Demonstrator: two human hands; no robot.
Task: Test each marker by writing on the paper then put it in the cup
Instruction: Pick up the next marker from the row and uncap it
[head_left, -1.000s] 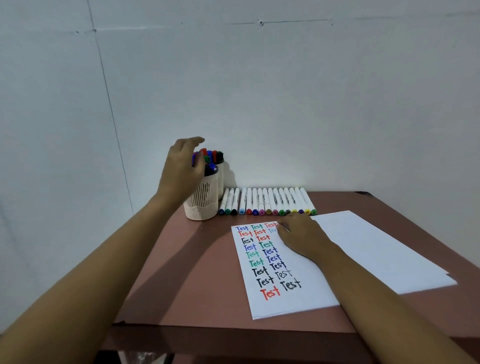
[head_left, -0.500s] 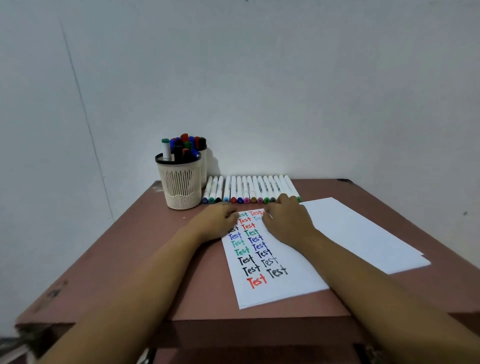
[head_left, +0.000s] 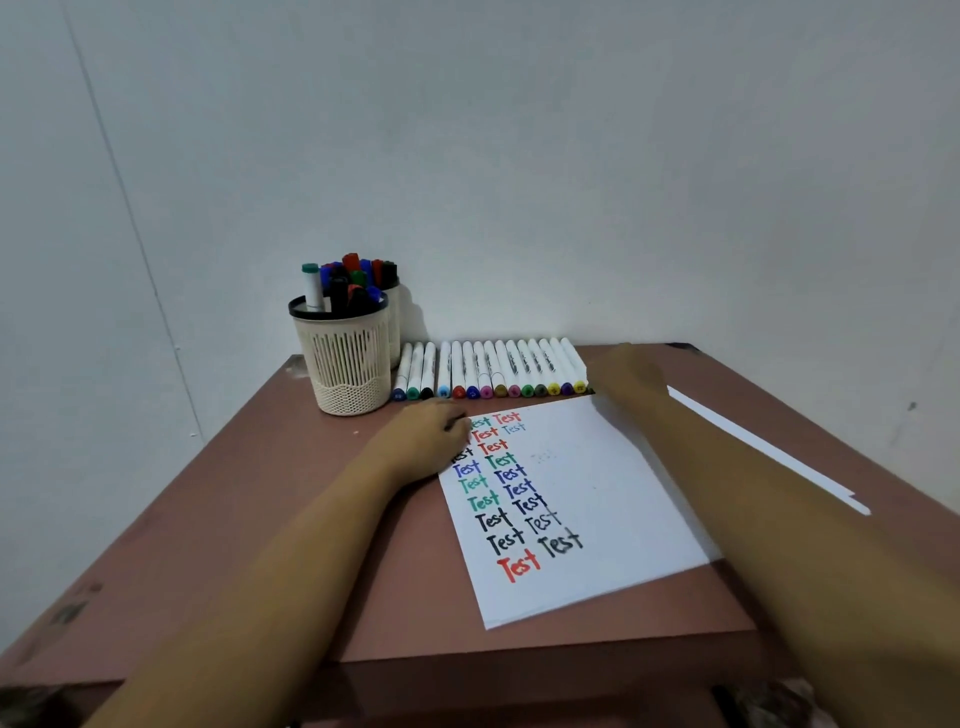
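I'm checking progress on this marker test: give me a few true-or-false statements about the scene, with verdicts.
The cup stands left of the row of markers. True.
The paper is blank. False: "Test" is written on it in several colours.
The left hand rests on the paper's left edge. True.
The right hand is writing on the paper. False: it is at the right end of the row.
The cup is empty. False: other markers stand in it.

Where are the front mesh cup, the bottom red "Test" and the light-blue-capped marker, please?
front mesh cup (head_left: 345, 358), head view, on its slatted wall.
bottom red "Test" (head_left: 518, 565), head view, on the word's middle letters.
light-blue-capped marker (head_left: 444, 370), head view, on its white barrel.
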